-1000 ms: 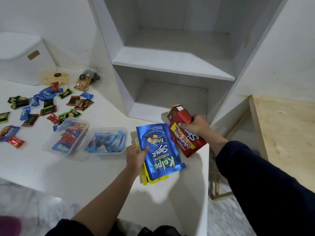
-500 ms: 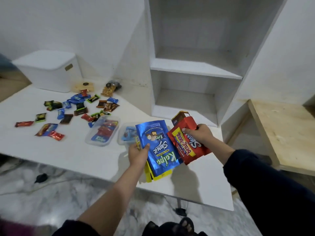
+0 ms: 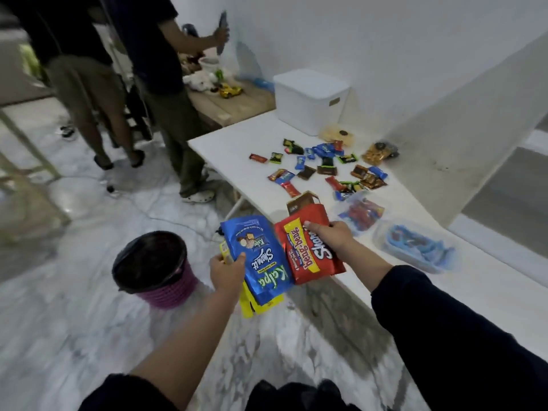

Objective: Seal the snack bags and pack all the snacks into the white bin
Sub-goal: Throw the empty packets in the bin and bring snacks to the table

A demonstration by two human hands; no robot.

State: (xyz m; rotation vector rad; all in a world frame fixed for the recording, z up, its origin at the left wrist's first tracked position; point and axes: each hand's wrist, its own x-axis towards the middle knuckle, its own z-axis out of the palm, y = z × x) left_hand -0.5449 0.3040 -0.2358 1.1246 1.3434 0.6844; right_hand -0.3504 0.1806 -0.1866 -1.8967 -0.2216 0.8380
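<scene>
Frame is motion-blurred; small wrappers [image 3: 326, 170] scattered on the bench [image 3: 237, 143] I can't read. My left hand [image 3: 226, 272] pinches the blue Kalpa bag [image 3: 258, 259], thumb on its face, with a yellow bag [image 3: 247, 304] mostly hidden behind it. Just beside, my right hand [image 3: 332, 237] grips the red beng-beng bag [image 3: 308, 256]; a brown pack [image 3: 299, 203] pokes out behind, half covered. Both bags hang off the bench's near edge, over the floor. White bin [image 3: 308, 99], lid on, sits at the bench's far end, well apart from my hands. Two clear tubs [image 3: 415, 247] beyond the red bag, contents blurry.
</scene>
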